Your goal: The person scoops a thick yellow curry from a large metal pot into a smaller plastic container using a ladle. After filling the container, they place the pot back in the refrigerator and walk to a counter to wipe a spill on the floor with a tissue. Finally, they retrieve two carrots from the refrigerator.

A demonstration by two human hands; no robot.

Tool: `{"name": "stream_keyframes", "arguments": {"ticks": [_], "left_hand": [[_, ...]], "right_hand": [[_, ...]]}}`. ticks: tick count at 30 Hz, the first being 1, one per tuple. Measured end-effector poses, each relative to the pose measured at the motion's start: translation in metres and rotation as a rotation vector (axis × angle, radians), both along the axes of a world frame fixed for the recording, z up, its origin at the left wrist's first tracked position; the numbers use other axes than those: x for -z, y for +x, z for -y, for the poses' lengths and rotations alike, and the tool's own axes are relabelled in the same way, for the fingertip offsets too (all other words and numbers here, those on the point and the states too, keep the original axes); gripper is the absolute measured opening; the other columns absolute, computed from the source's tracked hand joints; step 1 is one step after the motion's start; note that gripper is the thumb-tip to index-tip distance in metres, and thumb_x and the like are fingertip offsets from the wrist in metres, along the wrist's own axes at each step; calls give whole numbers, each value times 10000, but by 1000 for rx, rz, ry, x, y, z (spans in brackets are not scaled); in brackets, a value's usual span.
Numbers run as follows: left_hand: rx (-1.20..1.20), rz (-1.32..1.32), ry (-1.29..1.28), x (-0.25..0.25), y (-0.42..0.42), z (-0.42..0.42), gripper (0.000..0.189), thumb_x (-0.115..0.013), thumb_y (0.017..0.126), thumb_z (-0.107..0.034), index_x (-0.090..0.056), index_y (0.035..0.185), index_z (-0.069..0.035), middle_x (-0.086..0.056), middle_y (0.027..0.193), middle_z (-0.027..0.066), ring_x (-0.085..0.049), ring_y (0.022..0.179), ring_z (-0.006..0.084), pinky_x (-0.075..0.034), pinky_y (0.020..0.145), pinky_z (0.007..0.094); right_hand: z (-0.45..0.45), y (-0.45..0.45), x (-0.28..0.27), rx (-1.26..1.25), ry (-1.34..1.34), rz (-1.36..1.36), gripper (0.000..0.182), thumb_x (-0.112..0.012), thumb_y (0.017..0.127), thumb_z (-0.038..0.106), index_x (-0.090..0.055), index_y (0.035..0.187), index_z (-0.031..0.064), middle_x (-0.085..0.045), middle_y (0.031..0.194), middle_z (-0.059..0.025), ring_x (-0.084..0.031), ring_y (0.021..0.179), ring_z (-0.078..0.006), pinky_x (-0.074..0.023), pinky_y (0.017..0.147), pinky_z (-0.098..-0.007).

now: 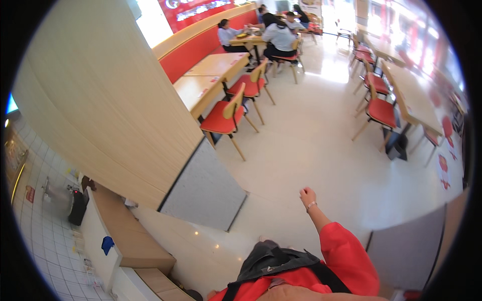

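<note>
My right hand (pixel 308 196) hangs over the pale floor (pixel 293 150), its fingers curled closed, and nothing shows in it. A bracelet (pixel 311 205) circles the wrist below a red sleeve. My left hand is out of view; only a bit of skin shows at the bottom edge, beside the red shirt. A dark apron (pixel 275 259) with black straps covers my front. Before me lies the floor of a dining room, between two rows of tables and chairs.
At left stands a wood-panelled pillar (pixel 101 94) with a grey base (pixel 205 188). Beyond it are wooden tables (pixel 211 67) and red-seated chairs (pixel 226 118); several people sit further back. More tables (pixel 414 98) line the right. A wooden counter (pixel 128 225) is lower left, a grey panel (pixel 406 240) lower right.
</note>
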State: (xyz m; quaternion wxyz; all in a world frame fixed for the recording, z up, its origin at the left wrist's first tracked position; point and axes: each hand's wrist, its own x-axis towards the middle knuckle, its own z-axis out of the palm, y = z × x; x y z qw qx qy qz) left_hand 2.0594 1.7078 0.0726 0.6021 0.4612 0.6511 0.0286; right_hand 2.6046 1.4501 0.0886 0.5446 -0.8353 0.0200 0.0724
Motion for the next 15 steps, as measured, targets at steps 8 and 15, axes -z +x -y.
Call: {"name": "stream_keyframes", "arguments": {"ticks": [8,15], "left_hand": [[-193,205,-61,-19,228,-95,152,-590,732,-106,-489,643,-35,-580,638,113,-576,563,268,-446,514,372],[-328,264,55,-45,348,-156,141,-582,728,-92,-487,636,-42,-565,630,102,-561,553,253,-437,499,362]], "right_hand": [[-334,174,-232,-486,742,255,164,-596,826,194,-569,821,32,-508,565,-15,-501,525,-93,-414,505,-243],[-508,254,-411,-640,964,655,293,-647,786,138,-523,1027,27,-492,1005,-82,-519,693,-129,-455,595,-248]]}}
